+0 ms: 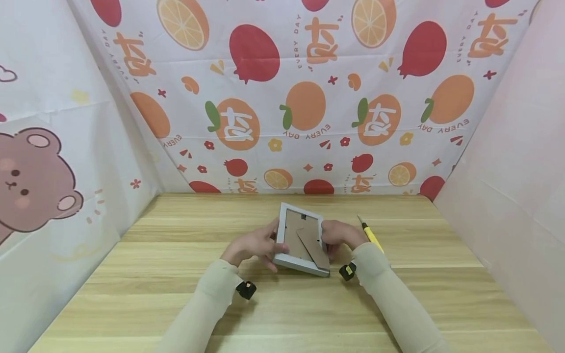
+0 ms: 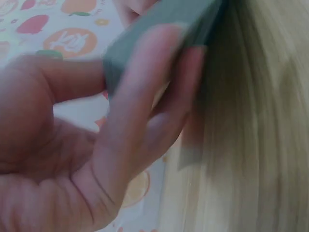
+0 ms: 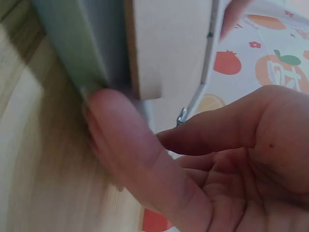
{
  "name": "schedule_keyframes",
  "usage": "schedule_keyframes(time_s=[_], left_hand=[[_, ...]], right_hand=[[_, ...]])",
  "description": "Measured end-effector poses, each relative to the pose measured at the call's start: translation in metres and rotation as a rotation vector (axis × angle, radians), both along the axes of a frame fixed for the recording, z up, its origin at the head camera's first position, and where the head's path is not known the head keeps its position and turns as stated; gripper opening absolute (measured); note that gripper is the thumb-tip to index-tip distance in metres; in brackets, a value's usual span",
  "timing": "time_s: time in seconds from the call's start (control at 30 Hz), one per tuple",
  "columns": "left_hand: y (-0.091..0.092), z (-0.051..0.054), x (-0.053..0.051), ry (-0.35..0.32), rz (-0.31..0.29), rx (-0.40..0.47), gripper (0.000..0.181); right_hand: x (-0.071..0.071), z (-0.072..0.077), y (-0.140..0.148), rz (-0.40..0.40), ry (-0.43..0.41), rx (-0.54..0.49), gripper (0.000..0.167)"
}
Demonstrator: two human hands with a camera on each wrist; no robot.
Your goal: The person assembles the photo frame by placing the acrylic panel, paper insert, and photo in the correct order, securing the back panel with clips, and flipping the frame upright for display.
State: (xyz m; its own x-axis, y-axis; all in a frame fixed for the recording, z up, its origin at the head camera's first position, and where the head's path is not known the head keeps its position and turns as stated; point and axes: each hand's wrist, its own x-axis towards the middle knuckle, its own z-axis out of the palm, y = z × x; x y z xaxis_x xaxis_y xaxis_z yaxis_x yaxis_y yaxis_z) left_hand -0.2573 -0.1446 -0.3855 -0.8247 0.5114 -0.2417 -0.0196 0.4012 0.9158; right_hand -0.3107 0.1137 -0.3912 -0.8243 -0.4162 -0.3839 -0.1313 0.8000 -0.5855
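Both hands hold a grey picture frame [image 1: 297, 264], tilted above the table with its brown backing board [image 1: 292, 234] facing up. A stand leg [image 1: 312, 247] angles out from that board. My left hand [image 1: 253, 246] grips the lower left corner, thumb on the rim and fingers beneath; in the left wrist view, the frame's grey edge [image 2: 145, 41] lies between thumb and fingers. On the right side, my right hand [image 1: 339, 235] pinches the frame's edge. In the right wrist view, the thumb is beside a small metal tab [image 3: 182, 116] at the board's edge.
A yellow-handled screwdriver [image 1: 372, 236] lies on the wooden table [image 1: 185, 289], just beyond the right wrist, with its tip pointing away. Fruit-printed cloth [image 1: 304, 147] hangs along the table's back edge, and pale cloth walls stand at both sides.
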Motion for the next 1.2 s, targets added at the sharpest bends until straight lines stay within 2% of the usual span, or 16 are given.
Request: schedule_keyframes(time_s=[0.07,0.17,0.37,0.5,0.63,0.7,0.8,1.07,1.2], left_hand=[[0.001,0.003,-0.001,0.044,0.054,0.0,0.083],[0.005,0.009,0.0,0.149,0.154,-0.033,0.064],[0.011,0.022,0.006,0.358,0.368,-0.082,0.034],[0.014,0.032,0.013,0.52,0.456,-0.128,0.025],[0.018,0.038,0.018,0.69,0.503,-0.229,0.022],[0.022,0.04,0.02,0.753,0.503,-0.268,0.021],[0.029,0.043,0.025,0.798,0.47,-0.295,0.023],[0.046,0.04,0.037,0.906,0.27,-0.298,0.035],[0.049,0.036,0.038,0.897,0.197,-0.285,0.043]], right_hand=[[-0.001,-0.001,0.0,-0.007,0.012,-0.012,0.012],[-0.004,-0.001,0.002,-0.012,0.05,-0.036,0.016],[-0.005,0.007,0.011,-0.034,0.142,-0.041,0.045],[-0.005,0.016,0.017,-0.027,0.185,-0.044,0.053],[-0.006,0.022,0.021,-0.042,0.211,-0.098,0.049],[-0.007,0.024,0.022,-0.059,0.222,-0.125,0.047],[-0.008,0.027,0.023,-0.085,0.249,-0.157,0.044],[-0.004,0.034,0.028,-0.143,0.306,-0.3,0.047],[-0.002,0.036,0.028,-0.152,0.351,-0.362,0.052]])
